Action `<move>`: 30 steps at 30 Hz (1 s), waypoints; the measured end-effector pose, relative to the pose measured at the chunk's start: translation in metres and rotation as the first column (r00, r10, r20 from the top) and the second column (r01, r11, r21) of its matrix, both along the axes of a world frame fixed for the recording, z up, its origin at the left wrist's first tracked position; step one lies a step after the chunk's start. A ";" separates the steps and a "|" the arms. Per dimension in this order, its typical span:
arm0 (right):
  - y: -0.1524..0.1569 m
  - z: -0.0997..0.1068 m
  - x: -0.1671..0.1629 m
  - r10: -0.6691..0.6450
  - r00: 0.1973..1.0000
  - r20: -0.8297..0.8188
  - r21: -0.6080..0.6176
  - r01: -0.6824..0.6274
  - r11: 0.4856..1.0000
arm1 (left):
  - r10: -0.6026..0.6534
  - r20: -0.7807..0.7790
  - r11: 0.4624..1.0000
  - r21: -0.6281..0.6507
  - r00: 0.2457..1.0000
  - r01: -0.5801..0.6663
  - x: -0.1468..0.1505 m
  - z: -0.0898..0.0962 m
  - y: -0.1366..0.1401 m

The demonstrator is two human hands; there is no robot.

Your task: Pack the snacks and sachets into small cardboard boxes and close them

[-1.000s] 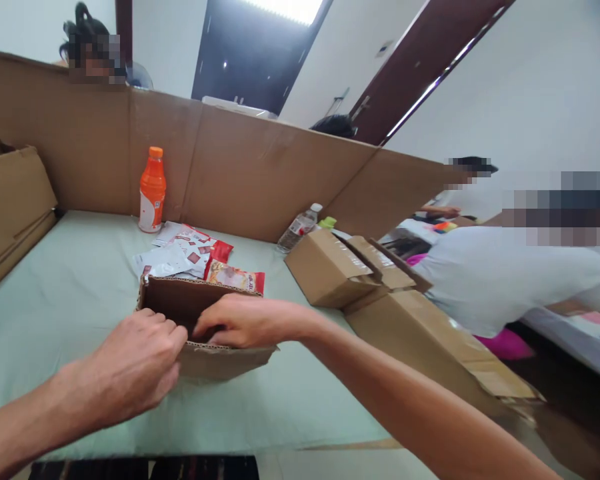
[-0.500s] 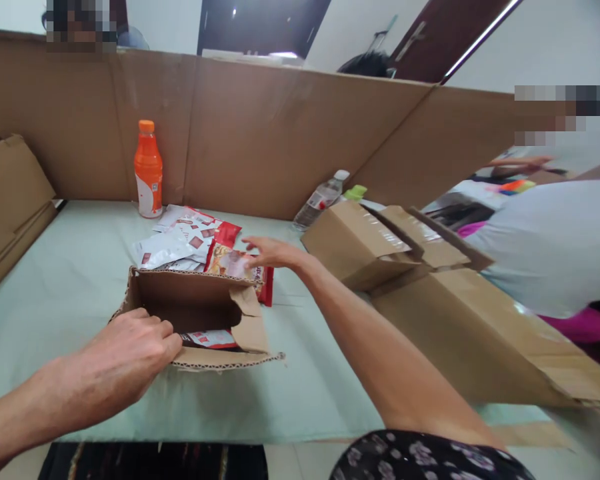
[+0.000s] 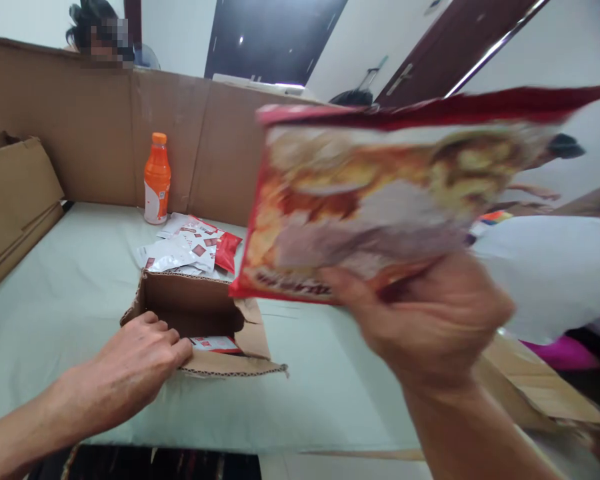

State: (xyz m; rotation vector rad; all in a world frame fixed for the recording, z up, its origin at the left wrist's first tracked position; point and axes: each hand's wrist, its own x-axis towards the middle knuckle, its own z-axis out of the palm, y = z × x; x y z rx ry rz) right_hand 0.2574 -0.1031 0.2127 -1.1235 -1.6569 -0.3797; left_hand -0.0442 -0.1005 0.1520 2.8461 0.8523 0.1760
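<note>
My right hand (image 3: 430, 320) grips a red-edged food packet (image 3: 360, 207) by its lower edge, raised close to the camera at the right. Printed food pictures cover its front; motion blurs the lettering. My left hand (image 3: 140, 353) is closed over the near left edge of an open cardboard box (image 3: 253, 327), with the fingertips hidden inside. In the box lies a white and red packet (image 3: 215, 344), partly covered by the near wall. Behind the box, several white and red packets (image 3: 195, 247) lie in a loose pile on the table.
An orange drink bottle (image 3: 157, 180) stands upright before the cardboard partition (image 3: 170, 133). More cardboard (image 3: 15, 200) stands at the left of the cloth-covered table (image 3: 80, 267). Other people are beyond the partition and at the right, one in a white top (image 3: 555, 273). Cardboard (image 3: 540, 387) lies low at the right.
My right hand has taken the red food packet from beside the pile and lifted it up, right and nearer the camera. My left hand stays on the box edge.
</note>
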 end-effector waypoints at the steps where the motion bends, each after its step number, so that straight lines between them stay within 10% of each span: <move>1: -0.002 -0.002 -0.013 0.085 0.994 0.074 -0.010 -0.085 0.996 | 0.006 0.012 1.000 0.005 1.000 -0.006 0.001 0.000 -0.001; 5: 0.013 -0.028 -0.054 0.451 0.787 0.421 -0.296 -0.351 0.888 | 0.006 0.067 0.999 0.044 0.998 -0.009 0.003 0.002 -0.006; 11: 0.040 -0.052 -0.076 0.570 0.600 0.561 -0.732 0.038 0.680 | 0.031 -0.146 0.999 0.043 0.989 -0.025 0.006 0.009 -0.010; 18: 0.021 -0.015 -0.050 0.497 0.670 0.551 -0.674 0.006 0.739 | 0.022 -0.043 0.996 0.085 0.999 -0.018 0.000 -0.001 -0.006; 24: 0.036 -0.061 -0.081 0.652 0.515 0.557 -0.819 0.208 0.535 | 0.101 -0.027 0.992 0.076 0.995 -0.099 0.000 -0.001 -0.011; 30: 0.040 -0.070 -0.091 0.765 0.532 0.363 -0.893 -0.037 0.449 | 0.049 0.029 0.999 0.021 0.998 -0.050 -0.010 0.004 -0.011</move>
